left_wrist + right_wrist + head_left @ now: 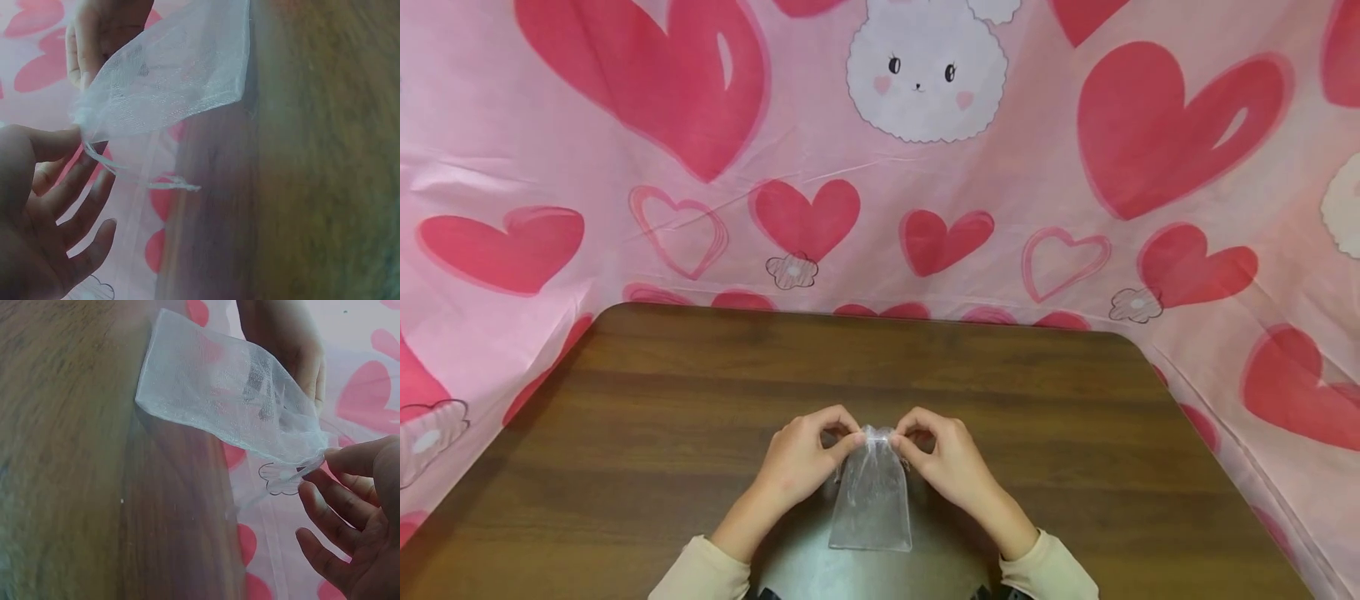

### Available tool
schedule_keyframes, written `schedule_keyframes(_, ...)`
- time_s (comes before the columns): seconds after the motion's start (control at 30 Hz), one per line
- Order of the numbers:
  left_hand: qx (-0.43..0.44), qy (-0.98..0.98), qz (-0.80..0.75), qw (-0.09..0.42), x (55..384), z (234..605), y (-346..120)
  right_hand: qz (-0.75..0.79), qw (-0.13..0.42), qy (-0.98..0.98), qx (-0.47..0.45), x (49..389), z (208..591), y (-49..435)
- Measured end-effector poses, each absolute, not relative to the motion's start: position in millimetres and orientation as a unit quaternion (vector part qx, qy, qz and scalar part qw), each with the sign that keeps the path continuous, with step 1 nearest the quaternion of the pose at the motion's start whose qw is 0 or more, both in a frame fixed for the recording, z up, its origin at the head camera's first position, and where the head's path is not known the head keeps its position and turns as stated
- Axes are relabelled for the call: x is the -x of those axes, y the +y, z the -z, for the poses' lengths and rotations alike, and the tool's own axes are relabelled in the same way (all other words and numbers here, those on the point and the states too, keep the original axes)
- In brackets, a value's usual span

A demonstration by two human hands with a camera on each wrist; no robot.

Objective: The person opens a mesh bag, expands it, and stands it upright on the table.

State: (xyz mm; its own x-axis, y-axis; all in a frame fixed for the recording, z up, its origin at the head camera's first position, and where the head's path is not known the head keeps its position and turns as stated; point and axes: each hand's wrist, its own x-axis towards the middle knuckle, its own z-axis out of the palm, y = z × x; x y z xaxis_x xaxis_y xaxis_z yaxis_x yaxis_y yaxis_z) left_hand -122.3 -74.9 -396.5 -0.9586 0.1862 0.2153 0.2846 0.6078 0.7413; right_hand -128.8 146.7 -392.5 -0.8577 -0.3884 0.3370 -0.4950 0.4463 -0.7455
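A white sheer drawstring pouch (872, 508) hangs between my two hands, its gathered mouth at the top and its flat bottom edge toward me. My left hand (801, 454) pinches the left side of the mouth between thumb and forefinger. On the other side, my right hand (951, 462) pinches the mouth the same way. In the left wrist view a knotted drawstring end (175, 184) dangles below the left fingers. The right wrist view shows the pouch (200, 381) with its mouth bunched at the right thumb. Something dark shows through the mesh; I cannot tell what.
A brown wooden table (662, 400) with rounded far corners lies beneath the hands. Pink cloth (865, 158) printed with hearts and a white animal face stands behind it and along both sides.
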Motion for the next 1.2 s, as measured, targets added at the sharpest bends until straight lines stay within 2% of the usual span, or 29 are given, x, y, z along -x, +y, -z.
schedule_keyframes(1.2, 0.088, -0.893, 0.439, 0.051, 125.6, 397.2, -81.3, -0.422, 0.079, -0.871, -0.238, 132.8, 391.6, 156.5)
